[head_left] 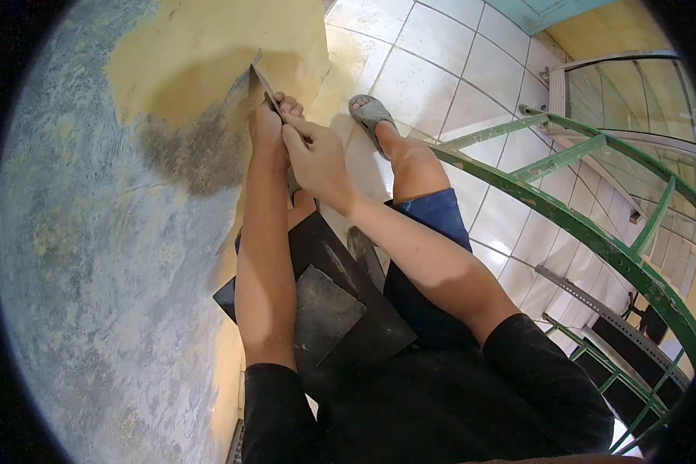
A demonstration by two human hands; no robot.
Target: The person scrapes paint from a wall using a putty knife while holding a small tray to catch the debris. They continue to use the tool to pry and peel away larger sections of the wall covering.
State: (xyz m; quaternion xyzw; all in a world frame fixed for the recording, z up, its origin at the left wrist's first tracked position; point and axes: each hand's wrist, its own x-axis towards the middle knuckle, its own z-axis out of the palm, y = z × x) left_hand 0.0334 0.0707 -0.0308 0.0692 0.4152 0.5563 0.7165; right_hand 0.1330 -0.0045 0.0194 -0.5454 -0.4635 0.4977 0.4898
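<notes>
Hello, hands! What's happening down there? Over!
Right hand gripping scraper. Left hand close beside it. Scraper's tip at the wall, touching or nearly. Green ladder off right, not in the way.

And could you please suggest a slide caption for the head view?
Right hand holding a thin blade, left hand close beside it, before a patchy yellow-and-grey wall.
</notes>
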